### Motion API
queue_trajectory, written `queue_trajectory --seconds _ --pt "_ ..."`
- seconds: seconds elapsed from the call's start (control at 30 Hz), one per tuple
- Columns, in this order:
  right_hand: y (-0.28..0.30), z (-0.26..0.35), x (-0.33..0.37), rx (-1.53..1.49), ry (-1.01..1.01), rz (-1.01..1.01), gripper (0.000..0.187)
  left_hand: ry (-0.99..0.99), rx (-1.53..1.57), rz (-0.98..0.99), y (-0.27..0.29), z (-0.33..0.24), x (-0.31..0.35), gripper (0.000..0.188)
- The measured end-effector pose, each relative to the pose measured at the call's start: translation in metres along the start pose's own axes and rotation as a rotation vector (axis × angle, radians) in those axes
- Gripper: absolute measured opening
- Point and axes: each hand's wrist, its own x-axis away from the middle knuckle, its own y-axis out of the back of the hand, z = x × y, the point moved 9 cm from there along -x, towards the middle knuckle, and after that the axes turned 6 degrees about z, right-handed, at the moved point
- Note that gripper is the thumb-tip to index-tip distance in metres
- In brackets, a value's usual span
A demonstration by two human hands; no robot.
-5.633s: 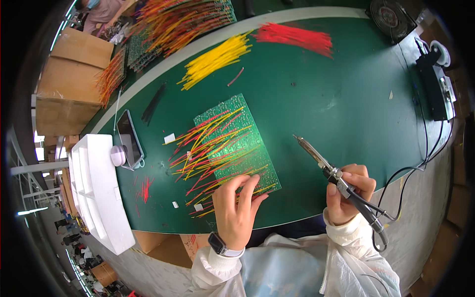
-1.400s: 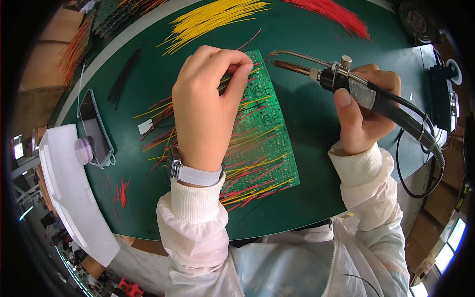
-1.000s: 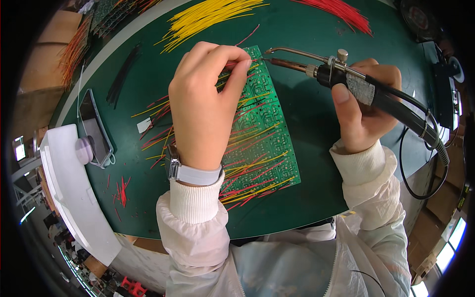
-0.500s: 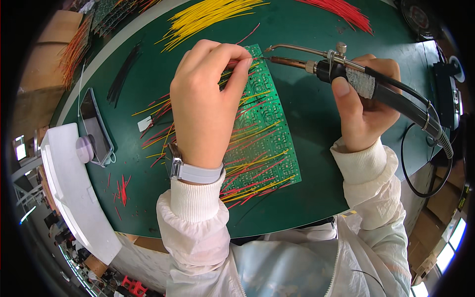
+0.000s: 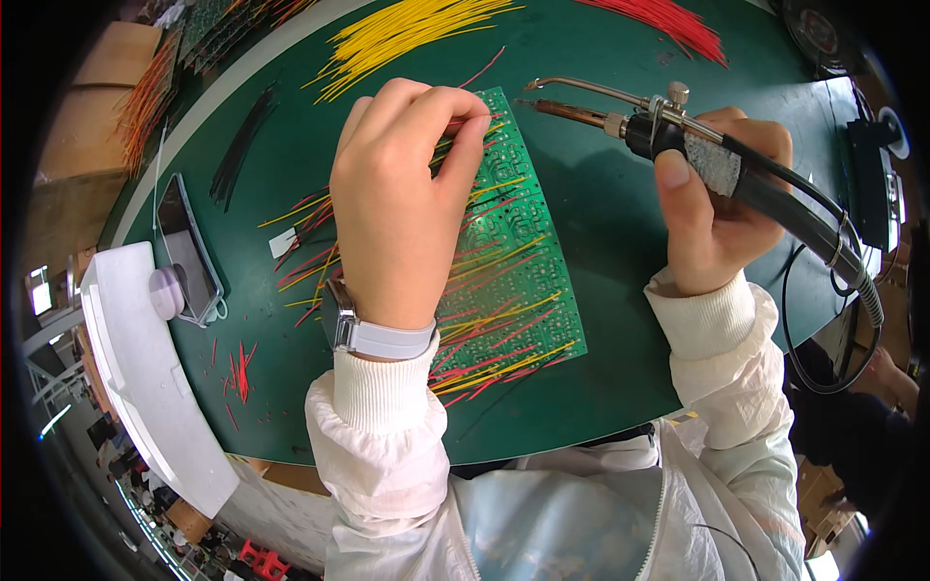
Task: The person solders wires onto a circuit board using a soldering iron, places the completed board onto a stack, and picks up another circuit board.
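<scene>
A green circuit board (image 5: 542, 218) lies on the table under and beside my left hand (image 5: 399, 198). Rows of red and yellow wires stick out across it toward the left. At the board's far end, my left thumb and forefinger pinch a thin red wire (image 5: 493, 117) whose end meets the board. My right hand (image 5: 712, 208) is wrapped round the dark handle of a soldering iron (image 5: 644, 137). A thin metal feed tube (image 5: 591, 89) runs along the iron's upper side. The iron's tip is just off the board's right edge, apart from the wire.
Yellow wires (image 5: 402, 39) and red wires (image 5: 668, 24) lie in bundles at the back. Black wires (image 5: 242, 145), a phone (image 5: 189, 247) and red wire scraps (image 5: 239, 373) are at left. A white curved object (image 5: 145, 368) borders the table. A person (image 5: 852, 416) is at the right.
My right hand has drawn the soldering iron slightly right, away from the board's edge. My left hand keeps its pinch and the board has shifted slightly left. A person has come into view at right.
</scene>
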Motion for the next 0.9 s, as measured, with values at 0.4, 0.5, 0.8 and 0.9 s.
queue_trajectory --seconds 0.4,0.5,0.8,0.9 --pt "0.078 -0.007 -0.006 0.281 -0.03 -0.421 0.022 -0.085 -0.044 0.117 0.014 -0.027 -0.018 0.01" --pt "0.104 -0.013 -0.008 0.36 -0.038 -0.503 0.022 -0.31 -0.125 0.382 -0.018 -0.076 -0.035 0.014" --pt "0.13 -0.028 -0.009 0.342 -0.033 -0.645 0.027 -0.698 -0.258 0.277 -0.096 -0.121 -0.109 0.009" --pt "0.134 -0.033 -0.007 0.375 -0.029 -0.647 0.029 -0.661 -0.265 0.397 -0.122 -0.116 -0.117 0.005"
